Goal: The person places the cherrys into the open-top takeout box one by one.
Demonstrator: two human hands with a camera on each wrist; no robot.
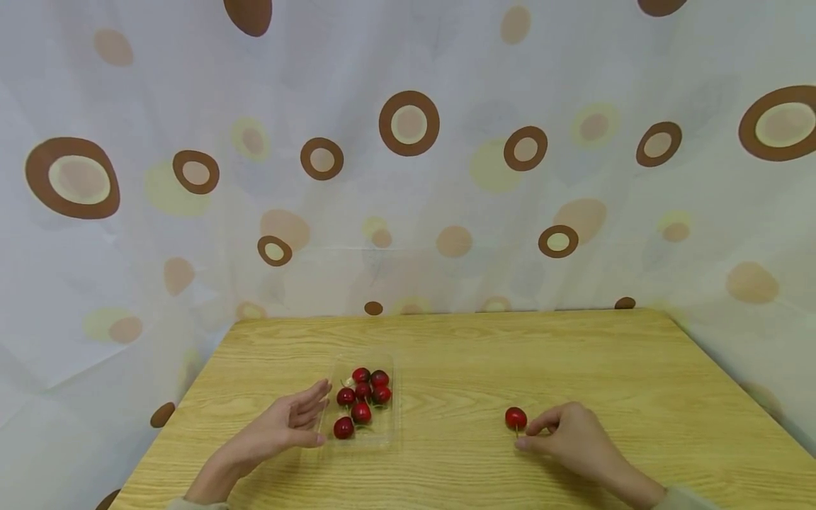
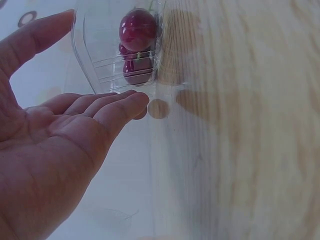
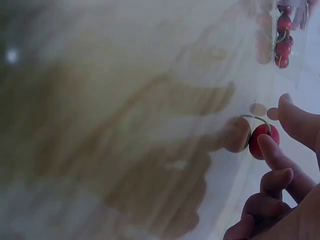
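In the head view, a clear plastic box [image 1: 382, 439] holding several red cherries [image 1: 361, 412] sits left of the middle of the wooden table. My left hand [image 1: 280, 428] is at its left side, thumb and fingers extended and spread; in the left wrist view the fingertips are close to the box wall [image 2: 82, 55], and I cannot tell whether they touch. To the right, a single red cherry [image 1: 516, 418] with a green stem lies on the table. My right hand [image 1: 576, 439] is beside it, thumb and index finger apart near the stem [image 3: 256, 118], the other fingers bent.
The wood-grain table [image 1: 446, 368] reaches back to a pale curtain [image 1: 408, 191] with brown and yellow rings, which also hangs along both sides. A wide stretch of tabletop separates the box from the lone cherry.
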